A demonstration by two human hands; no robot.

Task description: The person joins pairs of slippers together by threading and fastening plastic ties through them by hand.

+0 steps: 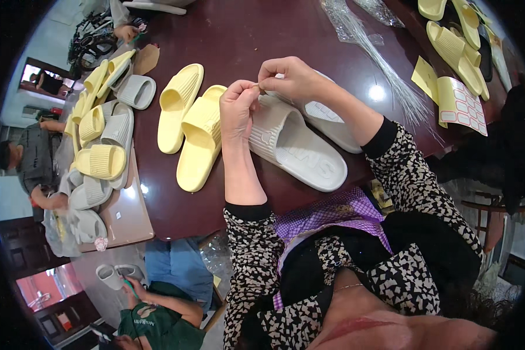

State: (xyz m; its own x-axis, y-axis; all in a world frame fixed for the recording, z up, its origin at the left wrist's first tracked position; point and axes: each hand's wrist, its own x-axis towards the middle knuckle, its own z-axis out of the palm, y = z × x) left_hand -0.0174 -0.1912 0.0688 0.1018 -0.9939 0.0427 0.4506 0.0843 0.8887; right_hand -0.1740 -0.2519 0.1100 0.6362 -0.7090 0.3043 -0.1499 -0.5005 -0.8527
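Observation:
Above a pair of grey slippers, my left hand (238,111) and my right hand (296,79) meet with their fingertips pinched together. Whatever thin, small thing lies between the fingers is too small to make out. The nearer grey slipper (312,156) rests on the table with its toe toward my hands, and the other grey slipper (336,129) lies beside it, partly covered by my right hand and forearm. Just left of my left hand are two yellow slippers, one nearer (197,166) and one farther (172,125).
The dark red table (245,35) carries a bundle of thin clear ties (385,70), a label sheet (462,108) and more yellow slippers (455,49) at right. Yellow and grey slippers (102,160) crowd a side table. A person in green (163,318) holds grey slippers.

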